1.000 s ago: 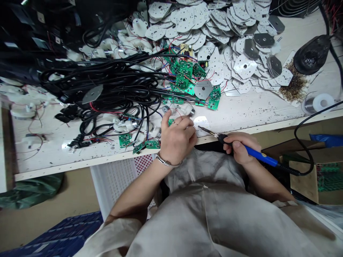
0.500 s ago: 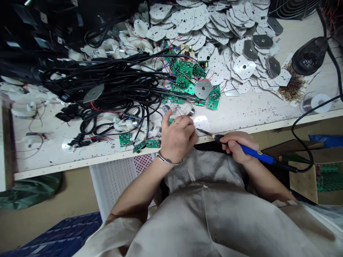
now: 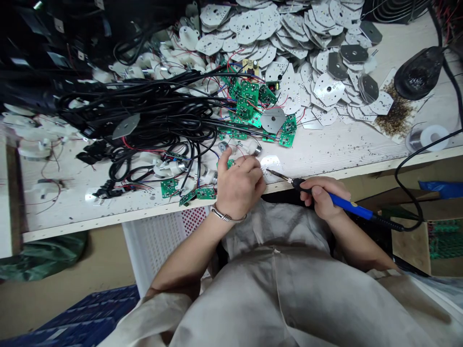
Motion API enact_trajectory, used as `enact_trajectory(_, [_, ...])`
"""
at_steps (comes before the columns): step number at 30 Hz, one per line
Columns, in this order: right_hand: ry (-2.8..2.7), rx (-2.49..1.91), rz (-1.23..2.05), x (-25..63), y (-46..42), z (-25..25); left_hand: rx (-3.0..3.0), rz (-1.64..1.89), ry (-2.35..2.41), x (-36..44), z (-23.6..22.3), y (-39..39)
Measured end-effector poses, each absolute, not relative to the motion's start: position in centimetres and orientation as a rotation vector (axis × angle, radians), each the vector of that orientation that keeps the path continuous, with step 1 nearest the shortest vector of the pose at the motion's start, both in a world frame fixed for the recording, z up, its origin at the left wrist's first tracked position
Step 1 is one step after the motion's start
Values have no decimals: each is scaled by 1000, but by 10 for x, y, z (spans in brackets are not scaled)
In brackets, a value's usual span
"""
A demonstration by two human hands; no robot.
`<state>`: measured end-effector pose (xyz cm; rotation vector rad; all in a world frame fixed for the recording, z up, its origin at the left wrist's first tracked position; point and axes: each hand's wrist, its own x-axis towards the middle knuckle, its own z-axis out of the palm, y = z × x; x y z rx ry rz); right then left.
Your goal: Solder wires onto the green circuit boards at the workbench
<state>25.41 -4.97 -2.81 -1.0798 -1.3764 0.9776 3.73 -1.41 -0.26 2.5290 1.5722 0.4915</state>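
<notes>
My right hand [image 3: 324, 195] grips a blue soldering iron [image 3: 349, 206] by its black front grip. The tip points left, just above a white circuit plate [image 3: 272, 163] at the bench's front edge. My left hand [image 3: 240, 185] is closed, with curled fingers resting at the left side of that plate. Whatever the fingers pinch is hidden beneath them; a thin wire shows near the knuckles. Just beyond that hand lies a small white plastic motor unit [image 3: 248, 146] with a metal end. Green circuit boards [image 3: 206, 193] lie to the left of the hand.
Black cables [image 3: 162, 106] are heaped across the left and middle of the bench. A big pile of white plates [image 3: 249, 26] covers the back. At the right are a black soldering iron holder [image 3: 418, 74] and a solder spool [image 3: 434, 138]. A white basket [image 3: 155, 246] stands below.
The soldering iron and my right hand have shifted slightly right, so the tip is now farther from my left fingers. My left hand stays almost still.
</notes>
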Motion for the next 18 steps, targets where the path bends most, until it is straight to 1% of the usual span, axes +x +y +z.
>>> enact_trajectory(3, [-1481, -1058, 884, 253, -49, -27, 2523, 502, 1569, 37, -4, -14])
enact_trajectory(7, [-1848, -922, 565, 243, -41, -26, 2504, 492, 1453, 29, -2, -14])
enact_trajectory(12, [-2047, -930, 264, 232, -35, -41, 2423, 587, 1300, -5, 23, -22])
enact_trajectory(15, [-2079, -955, 215, 234, -37, -50, 2444, 877, 1567, -27, 41, -31])
enact_trajectory(17, [-2076, -964, 215, 235, -38, -52, 2436, 1143, 1789, -34, 46, -37])
enact_trajectory(18, [-2076, -965, 211, 235, -38, -53, 2445, 1206, 1851, -34, 45, -39])
